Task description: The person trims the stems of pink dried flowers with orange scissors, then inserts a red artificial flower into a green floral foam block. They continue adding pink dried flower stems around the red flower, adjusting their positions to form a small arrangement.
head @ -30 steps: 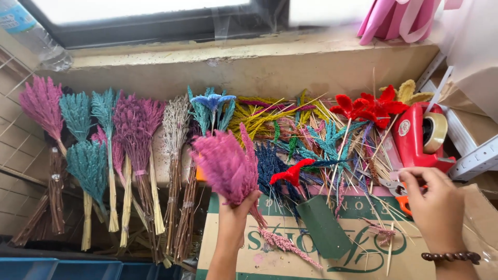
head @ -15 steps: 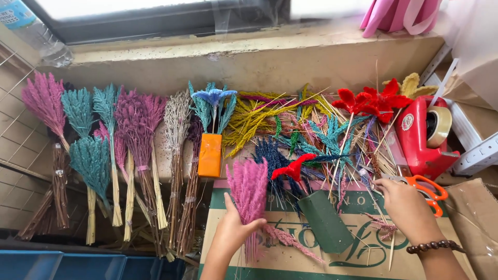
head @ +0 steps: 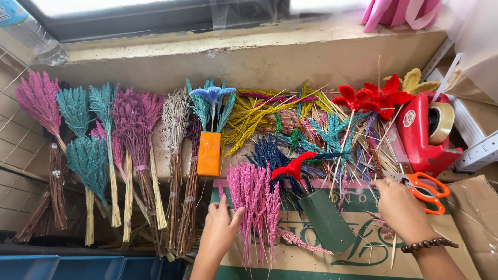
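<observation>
A flattened cardboard sheet (head: pixel 363 254) with green print covers the worktop below a concrete window ledge (head: pixel 249 39); a wire grid panel (head: pixel 13 135) stands at the left and blue bins (head: pixel 78 267) show along the near edge.

The left hand (head: pixel 220 231) lies palm down with fingers spread, loosely resting against the stems of a pink dried-flower bunch (head: pixel 254 205) that lies flat on the cardboard, plumes pointing toward the ledge. The right hand (head: pixel 402 210) is curled, fingertips touching the orange-handled scissors (head: pixel 423 189) (whether it grips them I cannot tell); a bead bracelet (head: pixel 428 243) circles its wrist.

One dark green foam block (head: pixel 327 220) lies between the hands. One orange box (head: pixel 209 154) stands behind the pink bunch. One red tape dispenser (head: pixel 423 132) sits at the right. Along the left lean three teal bunches (head: pixel 85 158), beside purple ones (head: pixel 135 122). Two red flowers (head: pixel 371 97) top the loose coloured pile.
</observation>
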